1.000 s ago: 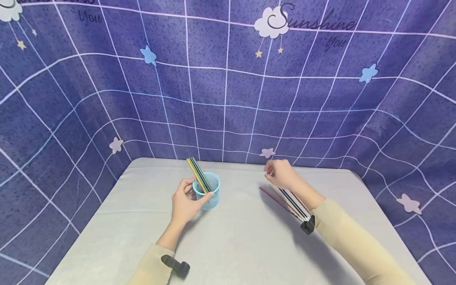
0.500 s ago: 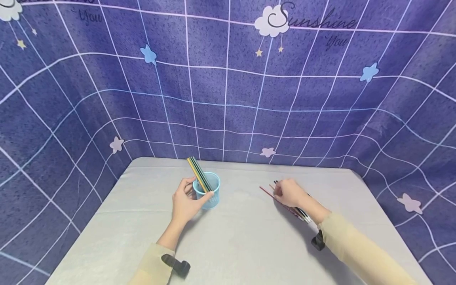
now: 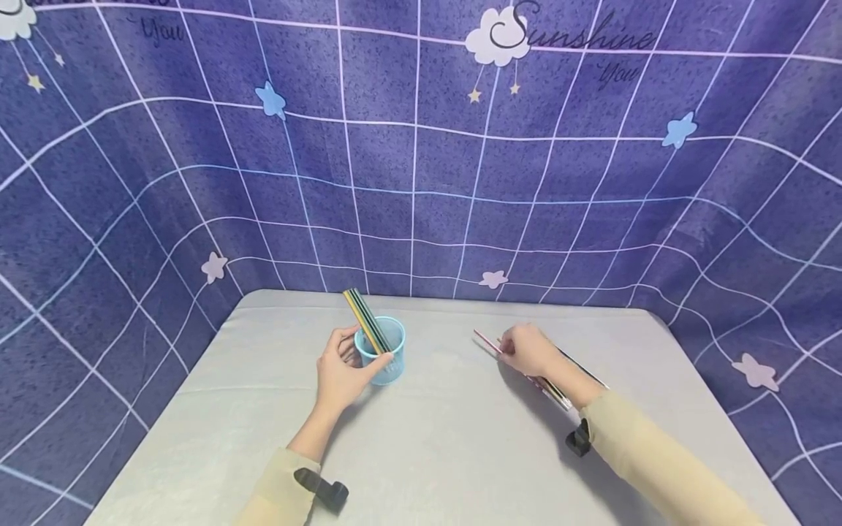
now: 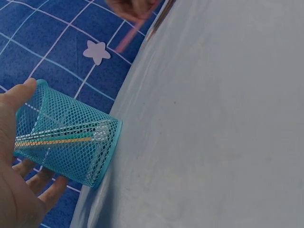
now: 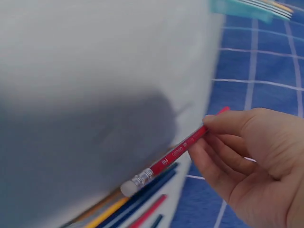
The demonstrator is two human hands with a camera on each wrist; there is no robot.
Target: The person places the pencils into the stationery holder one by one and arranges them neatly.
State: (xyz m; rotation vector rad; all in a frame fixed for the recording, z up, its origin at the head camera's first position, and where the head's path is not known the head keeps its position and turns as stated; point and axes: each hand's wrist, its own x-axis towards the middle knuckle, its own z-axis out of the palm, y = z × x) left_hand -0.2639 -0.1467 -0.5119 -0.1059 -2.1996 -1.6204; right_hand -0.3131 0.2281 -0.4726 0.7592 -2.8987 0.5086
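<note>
My left hand point(image 3: 343, 376) grips a light blue mesh pencil cup point(image 4: 71, 128) from its left side, thumb at the rim and fingers round the wall. Several green and yellow pencils point(image 3: 367, 320) lean in the cup toward the back left. On the right, my right hand point(image 3: 529, 351) pinches a red pencil point(image 5: 180, 149) between thumb and fingers; its white eraser end points back toward the wrist. In the right wrist view, several other pencils point(image 5: 142, 204), dark blue, yellow and red, lie on the table below it, partly hidden by the hand in the head view.
A pale grey cloth covers the table point(image 3: 434, 453). Behind and at both sides hangs a blue-purple curtain point(image 3: 447, 168) with a grid and star print. Black camera mounts sit on both wrists.
My right hand came down onto the loose pencils, then took the red one and lifted it slightly. The left hand and the cup have stayed put.
</note>
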